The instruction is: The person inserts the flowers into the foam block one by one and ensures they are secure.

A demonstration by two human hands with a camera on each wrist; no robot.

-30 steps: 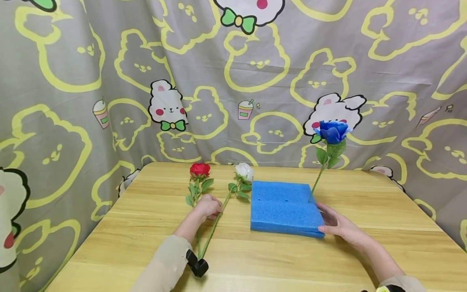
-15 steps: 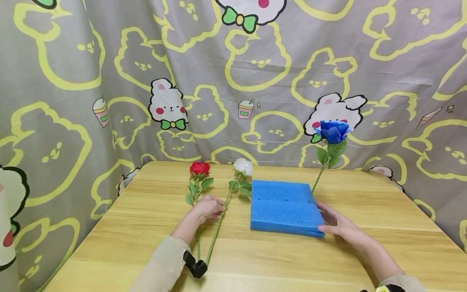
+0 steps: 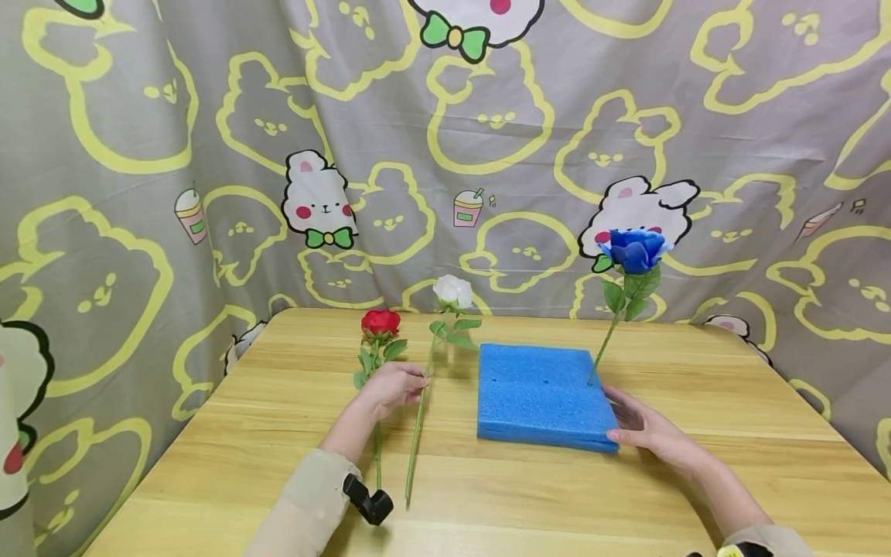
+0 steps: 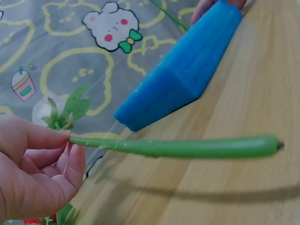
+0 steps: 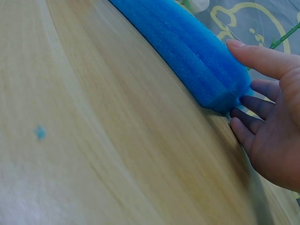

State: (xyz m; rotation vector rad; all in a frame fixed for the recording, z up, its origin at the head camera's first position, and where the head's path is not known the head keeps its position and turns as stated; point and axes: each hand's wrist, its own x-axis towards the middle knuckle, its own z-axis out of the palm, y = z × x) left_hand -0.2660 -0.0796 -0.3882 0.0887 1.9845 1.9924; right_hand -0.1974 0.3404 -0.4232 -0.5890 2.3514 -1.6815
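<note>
Above the pale wood surface [image 3: 529, 495], the left hand [image 3: 395, 387] pinches the stem of a white rose [image 3: 453, 292] between thumb and fingers; in the left wrist view the stem's lower end hangs clear of the wood, its shadow lying apart from it. The white rose is between a red rose [image 3: 380, 323] and a blue foam block [image 3: 543, 410], its bloom pointing away from the person. The red rose lies on the surface, its stem passing beneath the left hand. At the block's near right corner is the right hand [image 3: 647, 429], thumb against the corner and the other fingers loosely extended along the side, without a tight grip. A blue rose [image 3: 635, 252] stands in the block near its right edge, leaning slightly right, and two small holes [image 3: 546, 382] show in the top. Behind hangs a grey curtain [image 3: 390, 116] with yellow cartoon outlines.
</note>
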